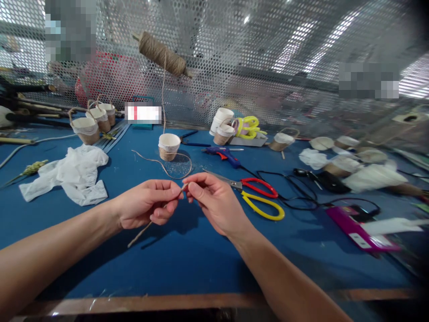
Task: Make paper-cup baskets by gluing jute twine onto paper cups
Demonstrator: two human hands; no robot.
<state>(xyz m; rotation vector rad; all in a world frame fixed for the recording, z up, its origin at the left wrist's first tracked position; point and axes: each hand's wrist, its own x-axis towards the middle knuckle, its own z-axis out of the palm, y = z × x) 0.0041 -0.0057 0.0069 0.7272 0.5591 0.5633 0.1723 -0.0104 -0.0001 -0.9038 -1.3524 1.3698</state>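
Forearms (67, 239): bare, coming in low from both sides over the brown front edge (161, 302) of the blue table (187, 273).
Left hand (150, 201): fingers curled, thumb and index pinching some twine (142, 234).
Right hand (214, 199): also pinching, thumb and finger on the twine right next to the left hand's tips. Honestly can't tell if the tips touch.
Twine: right between the two hands, with a loose end poking out below the left one, towards the front edge.
Cup: a small cup (168, 147), brown below and white on top, upright just beyond the hands. A thin loop of cord (191, 167) curves beside it; no clue if that's the same piece they're pinching.
Spool: a fat twine spool (161, 52) up high past the hands, against a perforated metal screen (208, 89), with a strand dropping towards the cup.
Scissors (237, 184): lying just right of the right hand, one handle red, one yellow.
Glue gun (224, 156): blue, beyond the right hand, past the scissors.
White cloth (77, 172): crumpled, left of and beyond the left hand. Handled cups (87, 134) stand behind it.
Purple box (362, 230): well off to the right hand's right, kinda blurry.
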